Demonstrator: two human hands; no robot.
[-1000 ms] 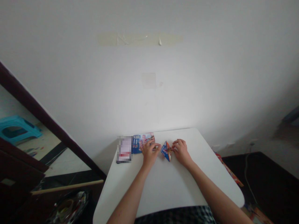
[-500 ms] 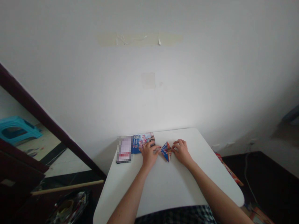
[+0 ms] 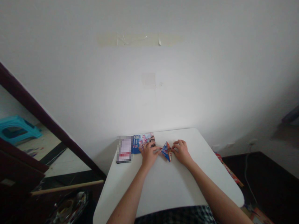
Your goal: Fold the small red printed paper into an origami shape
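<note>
A small folded paper piece (image 3: 166, 151), blue with orange and printed lettering, stands diamond-shaped on the white table between my hands. My left hand (image 3: 149, 154) pinches its left corner between thumb and forefinger, the other fingers bent over the table. At the right edge, the fingertips of my right hand (image 3: 181, 151) are closed on the paper. Partly behind my left hand lies a printed blue leaflet (image 3: 139, 140). Left of that is a phone-like flat object (image 3: 124, 151), its face blurred by pixels.
The white table (image 3: 170, 189) has rounded corners and stands against a pale wall (image 3: 149, 105). On the left are a dark-framed mirror or opening (image 3: 49, 112), a blue plastic stool (image 3: 20, 129) and a wooden stick (image 3: 70, 187). A cable (image 3: 246, 171) hangs at the right.
Both hands keep nearly the same place. The folded paper has shifted very slightly to the right.
</note>
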